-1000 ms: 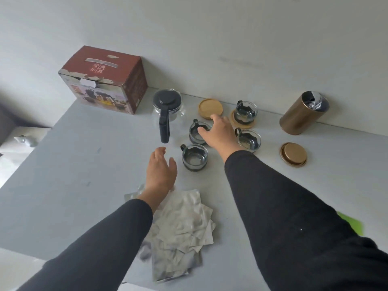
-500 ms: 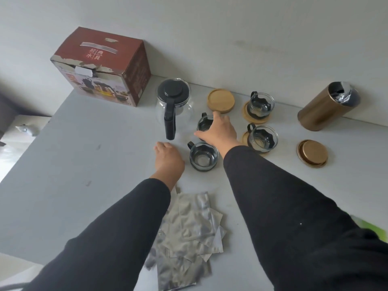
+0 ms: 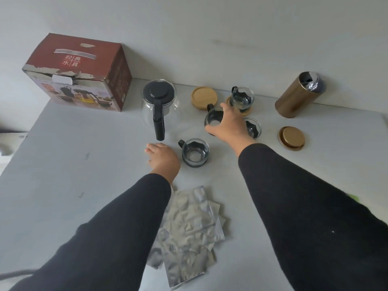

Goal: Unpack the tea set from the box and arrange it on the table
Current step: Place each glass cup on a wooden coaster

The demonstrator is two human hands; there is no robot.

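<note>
On the grey table (image 3: 84, 175) stand a glass teapot (image 3: 160, 106) with a black lid and handle and several glass cups with black holders. My right hand (image 3: 230, 126) is shut on one cup (image 3: 214, 120), which is tilted and lifted slightly. Another cup (image 3: 195, 153) stands near the front. A third cup (image 3: 241, 99) rests on a wooden coaster at the back, and a fourth (image 3: 253, 127) is partly hidden behind my right hand. A bare wooden coaster (image 3: 203, 98) lies beside the teapot. My left hand (image 3: 163, 158) lies curled on the table, holding nothing.
The red tea-set box (image 3: 79, 72) stands closed at the back left by the wall. A gold tin (image 3: 298, 97) stands at the back right, its lid (image 3: 291, 138) lying in front of it. Silver foil packets (image 3: 186, 234) are piled near the front between my arms.
My right hand has gripped the cup behind the front one and raised and tilted it. My left hand's fingers have curled in on the table.
</note>
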